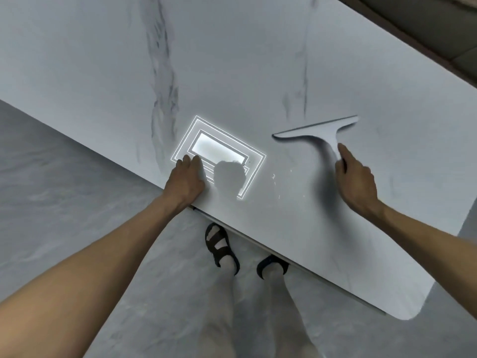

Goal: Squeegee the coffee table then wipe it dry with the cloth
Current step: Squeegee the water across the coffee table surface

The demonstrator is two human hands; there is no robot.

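1. White marble-veined glossy worktop [232,60]: a rectangular ceiling-light reflection [219,153] is shown near its front edge.
2. Pale grey T-shaped squeegee [320,134]: laid blade-down on the worktop, right of centre.
3. Right hand [357,180]: grip closed around the squeegee handle.
4. Left hand [187,180]: pressed flat on the worktop edge, nothing held.
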